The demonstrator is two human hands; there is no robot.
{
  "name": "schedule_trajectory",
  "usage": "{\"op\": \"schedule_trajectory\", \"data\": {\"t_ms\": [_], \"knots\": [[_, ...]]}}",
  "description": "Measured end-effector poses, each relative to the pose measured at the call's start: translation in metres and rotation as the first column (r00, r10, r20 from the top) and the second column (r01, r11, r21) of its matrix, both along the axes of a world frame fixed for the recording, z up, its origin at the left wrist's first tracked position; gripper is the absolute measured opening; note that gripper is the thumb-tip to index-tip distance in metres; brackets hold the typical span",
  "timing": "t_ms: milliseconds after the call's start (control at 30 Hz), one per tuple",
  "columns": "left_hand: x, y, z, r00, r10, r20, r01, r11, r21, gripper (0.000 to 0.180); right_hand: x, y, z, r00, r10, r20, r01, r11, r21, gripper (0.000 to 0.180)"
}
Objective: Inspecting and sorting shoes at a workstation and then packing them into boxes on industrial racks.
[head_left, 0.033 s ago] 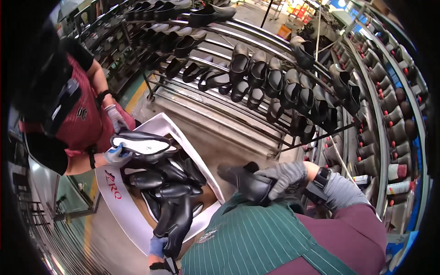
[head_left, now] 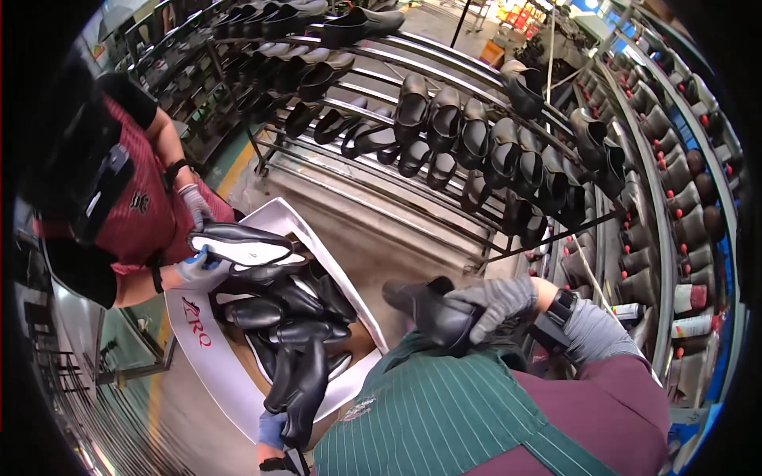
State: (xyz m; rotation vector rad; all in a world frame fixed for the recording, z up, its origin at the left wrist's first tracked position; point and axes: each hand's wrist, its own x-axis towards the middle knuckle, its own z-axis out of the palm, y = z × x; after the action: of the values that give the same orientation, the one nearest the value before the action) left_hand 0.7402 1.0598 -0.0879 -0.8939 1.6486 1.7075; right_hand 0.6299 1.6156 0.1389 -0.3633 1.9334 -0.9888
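My right hand (head_left: 500,305), in a grey glove, is closed on a black shoe (head_left: 444,321) in front of my apron, fingers over its side. A dark shoe part (head_left: 409,297) juts out at its left; whether it belongs to a second shoe I cannot tell. At the lower left, my left hand (head_left: 272,428) is closed round the end of a black shoe (head_left: 308,389), with another dark shoe (head_left: 282,385) alongside. These hang over the near side of a white box (head_left: 230,389) filled with several black shoes (head_left: 305,332).
Across the box a person in a red apron (head_left: 147,206) holds a black shoe with a white sole (head_left: 242,250) in gloved hands. Ahead stands a metal rack (head_left: 357,163) of black shoes. Shelves of dark shoe forms (head_left: 643,262) and spray cans (head_left: 692,327) line the right.
The shoe in my right hand has shifted slightly to the right. My left hand's shoes have moved very slightly. The person opposite has tilted their shoe a little.
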Motion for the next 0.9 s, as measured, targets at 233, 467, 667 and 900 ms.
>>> {"op": "schedule_trajectory", "data": {"t_ms": [233, 467, 667, 900], "knots": [[-0.081, 0.114, 0.021, 0.906, 0.359, -0.226, -0.144, 0.762, 0.632, 0.037, 0.0, 0.118, -0.052, 0.96, -0.194, -0.202, 0.179, 0.98, -0.091, 0.067], [-0.041, 0.18, 0.061, 0.879, 0.427, -0.212, -0.243, 0.784, 0.571, 0.03, 0.036, 0.175, -0.173, 0.894, -0.315, -0.319, 0.35, 0.935, 0.058, 0.073], [-0.034, 0.225, 0.05, 0.831, 0.499, -0.246, -0.252, 0.732, 0.633, 0.028, 0.033, 0.201, -0.206, 0.811, -0.411, -0.415, 0.402, 0.908, -0.115, 0.064], [0.003, 0.256, 0.046, 0.776, 0.596, -0.204, -0.258, 0.595, 0.761, 0.03, -0.002, 0.208, -0.207, 0.849, -0.183, -0.495, 0.249, 0.966, 0.071, 0.067]]}}
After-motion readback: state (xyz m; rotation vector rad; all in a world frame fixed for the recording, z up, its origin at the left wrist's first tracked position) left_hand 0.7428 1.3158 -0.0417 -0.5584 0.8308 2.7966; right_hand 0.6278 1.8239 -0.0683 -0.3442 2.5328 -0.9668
